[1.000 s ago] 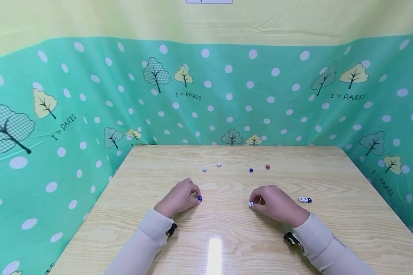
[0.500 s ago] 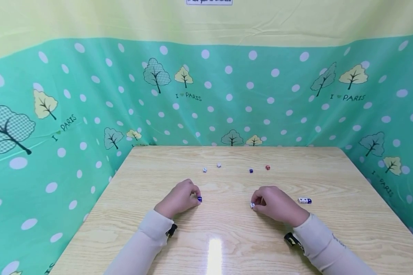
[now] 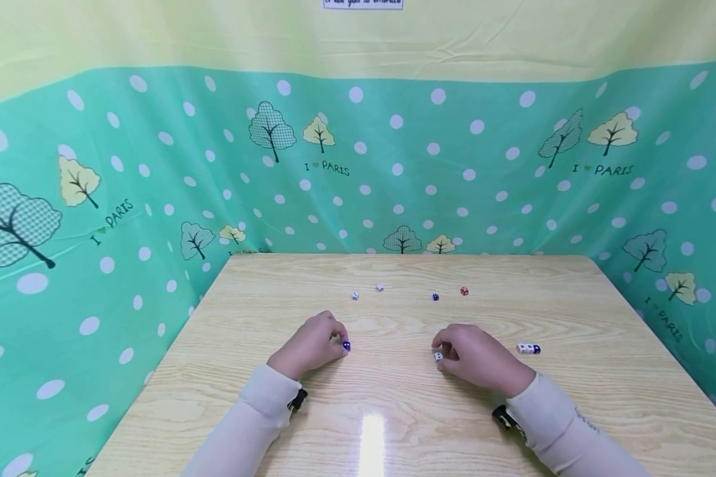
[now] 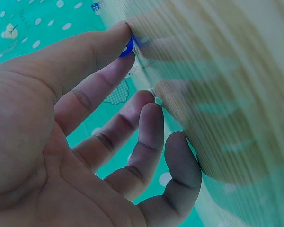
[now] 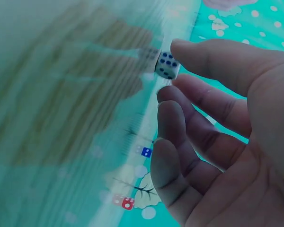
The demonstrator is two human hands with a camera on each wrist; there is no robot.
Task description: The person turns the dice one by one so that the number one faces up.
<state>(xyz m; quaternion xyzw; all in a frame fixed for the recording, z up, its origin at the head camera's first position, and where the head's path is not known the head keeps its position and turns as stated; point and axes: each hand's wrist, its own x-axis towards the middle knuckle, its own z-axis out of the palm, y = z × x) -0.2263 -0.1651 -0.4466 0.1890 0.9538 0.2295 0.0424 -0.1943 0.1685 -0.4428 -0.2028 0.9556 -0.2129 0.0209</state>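
Observation:
Thumb and index finger of my left hand (image 3: 315,341) pinch a blue die (image 3: 347,346) with white pips, low over the wooden table. In the left wrist view only a sliver of this blue die (image 4: 127,48) shows between the fingertips. My right hand (image 3: 474,354) has thumb and index fingertips at a white die (image 3: 438,356) with dark pips, to the right of the blue one. Seen from the right wrist, the thumb lies against this white die (image 5: 167,65), the index fingertip sits at its lower corner, and the other fingers are loosely curled.
Toward the back of the table (image 3: 286,278) lie two white dice (image 3: 355,296), a small blue die (image 3: 435,297) and a red die (image 3: 464,291). Right of my right hand, a short row of white and blue dice (image 3: 528,348) lies end to end. A green curtain (image 3: 358,165) encloses the table.
The white die has shifted slightly right and toward me, and my right index fingertip has lifted a little away from it. The left hand with the blue die stays in place.

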